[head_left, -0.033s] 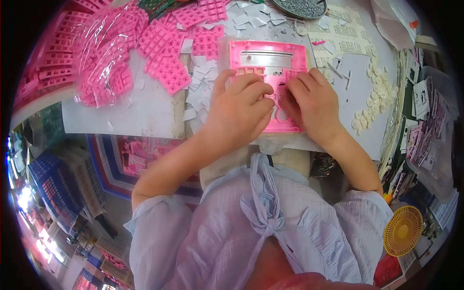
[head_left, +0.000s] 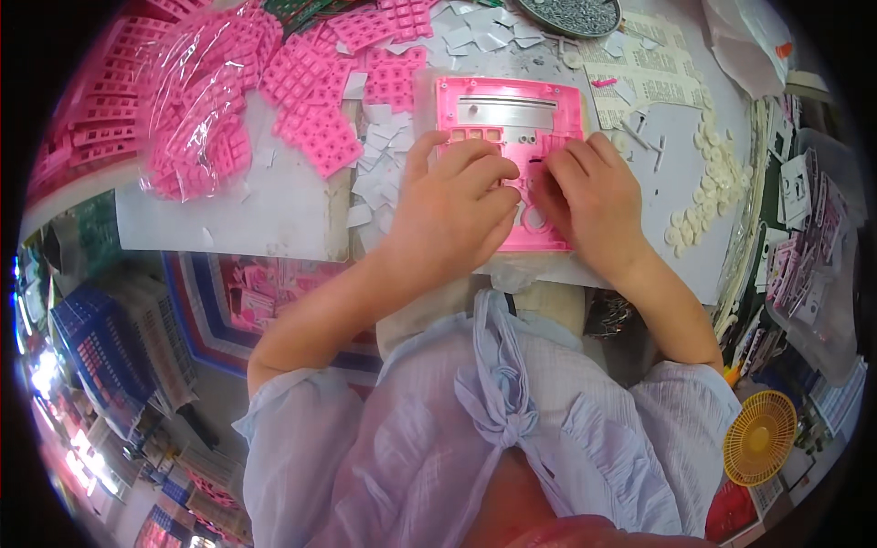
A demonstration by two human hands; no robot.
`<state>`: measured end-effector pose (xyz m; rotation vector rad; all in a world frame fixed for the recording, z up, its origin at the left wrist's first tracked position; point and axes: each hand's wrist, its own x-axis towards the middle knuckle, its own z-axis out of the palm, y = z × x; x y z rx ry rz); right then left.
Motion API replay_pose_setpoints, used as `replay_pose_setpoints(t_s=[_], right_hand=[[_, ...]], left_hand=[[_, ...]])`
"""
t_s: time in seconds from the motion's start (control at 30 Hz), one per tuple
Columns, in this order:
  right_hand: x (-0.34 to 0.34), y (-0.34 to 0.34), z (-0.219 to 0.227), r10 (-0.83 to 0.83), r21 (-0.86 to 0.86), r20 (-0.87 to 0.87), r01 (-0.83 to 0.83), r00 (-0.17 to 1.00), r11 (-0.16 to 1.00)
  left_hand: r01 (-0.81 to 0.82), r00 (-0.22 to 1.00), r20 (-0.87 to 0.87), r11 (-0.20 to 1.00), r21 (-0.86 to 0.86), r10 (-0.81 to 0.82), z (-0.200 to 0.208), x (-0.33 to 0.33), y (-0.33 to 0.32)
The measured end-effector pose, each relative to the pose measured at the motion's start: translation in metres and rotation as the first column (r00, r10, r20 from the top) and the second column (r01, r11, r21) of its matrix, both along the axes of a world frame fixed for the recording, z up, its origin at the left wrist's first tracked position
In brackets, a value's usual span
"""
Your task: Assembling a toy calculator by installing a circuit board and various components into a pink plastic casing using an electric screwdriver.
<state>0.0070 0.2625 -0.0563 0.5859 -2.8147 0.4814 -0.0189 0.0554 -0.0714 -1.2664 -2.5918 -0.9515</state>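
A pink plastic casing (head_left: pixel 548 244) lies flat in front of me, with a silver strip (head_left: pixel 507 111) across its far part and several openings below it. My left hand (head_left: pixel 457 201) rests over its left side, one finger along the left edge and the others bent onto the casing. On the right side, my right hand (head_left: pixel 596 196) has its fingers curled together and tips down at the casing. What sits between those fingertips is hidden. A small dark piece (head_left: pixel 537 162) shows just beside them.
To the left are pink button sheets (head_left: pixel 315 137) and a clear bag (head_left: pixel 196 119) full of more. White paper pieces (head_left: pixel 376 164) lie between them and the casing. At the far side stands a round tray (head_left: pixel 571 14) of small grey parts. Cream-coloured pieces (head_left: pixel 702 201) are heaped to the right.
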Motion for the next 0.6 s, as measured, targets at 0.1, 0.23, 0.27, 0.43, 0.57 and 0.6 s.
replay_pose_setpoints(t_s=[0.1, 0.23, 0.27, 0.43, 0.57, 0.6], right_hand=[[0.000, -0.004, 0.005, -0.038, 0.063, 0.075, 0.034, 0.996, 0.997], [-0.002, -0.007, 0.007, -0.071, 0.079, 0.109, 0.062, 0.992, 0.995], [-0.002, -0.009, 0.007, -0.089, 0.088, 0.098, 0.081, 0.991, 0.993], [0.003, -0.017, 0.001, -0.223, 0.095, 0.071, 0.216, 0.972, 0.972], [0.009, -0.016, 0.000, -0.257, -0.018, 0.090, 0.259, 0.962, 0.966], [0.009, -0.012, 0.002, -0.247, -0.052, 0.103, 0.253, 0.963, 0.966]], left_hand=[[-0.003, 1.000, 0.012, 1.000, 0.015, 0.002, -0.002, 0.001, -0.002], [0.035, 0.999, 0.035, 0.999, 0.011, -0.035, 0.005, -0.004, -0.004], [0.046, 0.998, 0.042, 0.999, 0.009, -0.046, 0.008, -0.007, -0.005], [0.081, 0.996, 0.018, 0.989, 0.121, -0.083, 0.020, -0.037, -0.006], [0.084, 0.995, -0.059, 0.980, 0.182, -0.074, 0.027, -0.073, 0.010], [0.049, 0.998, -0.052, 0.985, 0.166, -0.041, 0.026, -0.089, 0.021]])
